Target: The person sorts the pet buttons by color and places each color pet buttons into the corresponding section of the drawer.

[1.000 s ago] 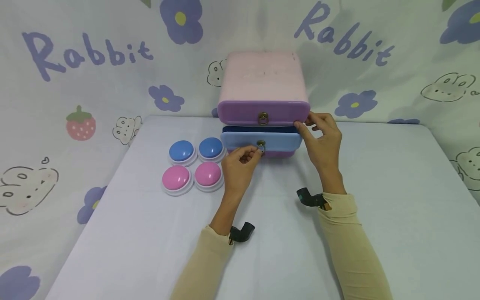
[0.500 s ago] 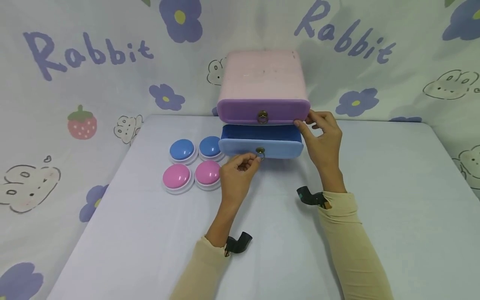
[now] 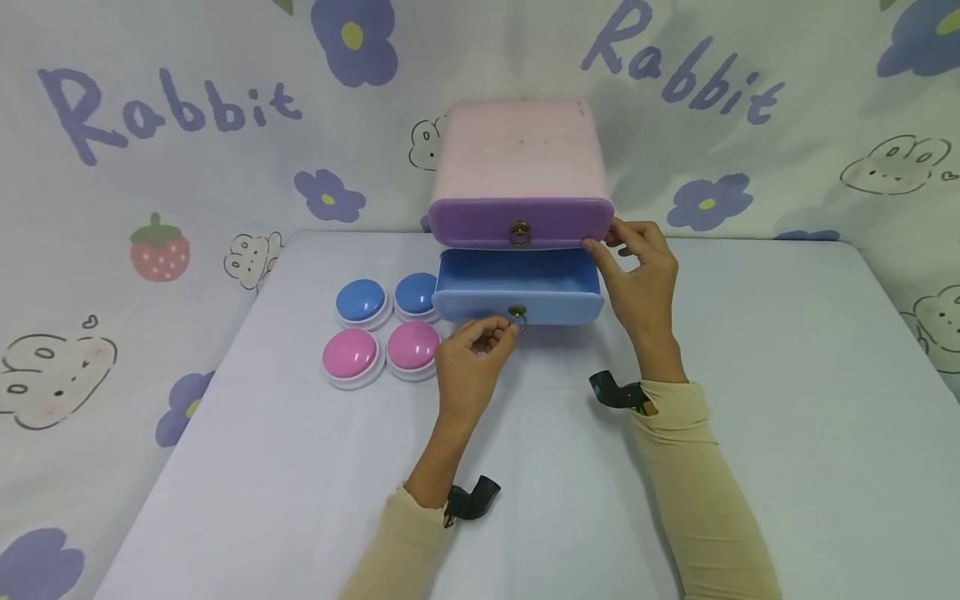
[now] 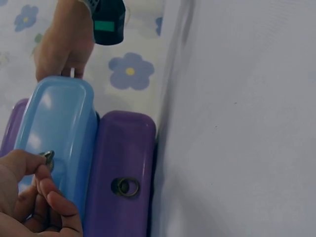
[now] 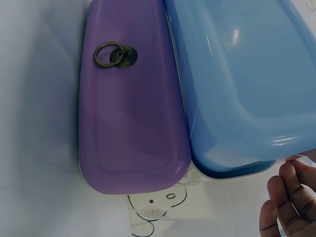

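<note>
A small drawer cabinet [image 3: 521, 150] has a pink top, a purple top drawer [image 3: 558, 221], a blue middle drawer [image 3: 558, 308] and a purple bottom drawer [image 4: 123, 148]. The middle drawer is pulled out, its visible inside bare. My left hand [image 3: 471, 367] pinches the brass ring pull [image 3: 518, 320] on its front between thumb and finger. At the cabinet's right side, my right hand [image 3: 643, 279] holds the lower corner by the top drawer, thumb in front and fingers behind. The bottom drawer's ring [image 5: 108, 54] hangs free.
Left of the cabinet, two blue dome buttons [image 3: 360, 300] and two pink dome buttons [image 3: 350, 353] on white bases stand close together on the white table [image 3: 540, 467]. The nearer ones lie right beside my left hand. A patterned cloth [image 3: 517, 50] hangs behind.
The blue middle drawer has slid out toward me, showing its inside, as my left hand drew its ring closer. My right hand has stayed at the cabinet's corner.
</note>
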`<state>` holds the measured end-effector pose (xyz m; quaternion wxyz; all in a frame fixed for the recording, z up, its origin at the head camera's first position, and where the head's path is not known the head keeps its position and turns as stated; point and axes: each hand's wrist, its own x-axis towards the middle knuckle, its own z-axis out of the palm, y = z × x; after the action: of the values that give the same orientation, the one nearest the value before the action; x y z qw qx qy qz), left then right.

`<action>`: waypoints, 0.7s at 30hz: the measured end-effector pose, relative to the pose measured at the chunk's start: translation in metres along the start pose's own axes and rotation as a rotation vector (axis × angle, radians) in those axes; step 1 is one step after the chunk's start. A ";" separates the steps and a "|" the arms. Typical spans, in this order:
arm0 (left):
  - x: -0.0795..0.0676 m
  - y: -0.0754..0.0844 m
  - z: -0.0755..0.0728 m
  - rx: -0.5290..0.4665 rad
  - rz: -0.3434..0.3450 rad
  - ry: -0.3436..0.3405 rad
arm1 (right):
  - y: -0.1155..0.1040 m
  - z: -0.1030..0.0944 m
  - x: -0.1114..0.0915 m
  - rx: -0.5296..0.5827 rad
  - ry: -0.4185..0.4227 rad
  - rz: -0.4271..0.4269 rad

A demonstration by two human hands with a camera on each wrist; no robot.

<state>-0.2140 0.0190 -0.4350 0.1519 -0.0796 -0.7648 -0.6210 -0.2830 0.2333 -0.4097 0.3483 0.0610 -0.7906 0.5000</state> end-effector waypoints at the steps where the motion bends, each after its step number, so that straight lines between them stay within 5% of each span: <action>1: -0.001 0.006 -0.001 0.003 -0.003 -0.001 | 0.000 0.000 0.000 -0.001 -0.001 -0.002; 6: -0.008 0.030 -0.007 0.006 -0.010 -0.006 | 0.000 0.000 0.000 -0.022 -0.009 0.001; 21: -0.023 0.031 -0.012 -0.053 -0.023 -0.013 | -0.001 0.000 0.000 -0.006 -0.003 -0.004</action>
<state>-0.1812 0.0151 -0.4115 0.1375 -0.0791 -0.7500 -0.6421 -0.2829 0.2329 -0.4089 0.3481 0.0622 -0.7925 0.4969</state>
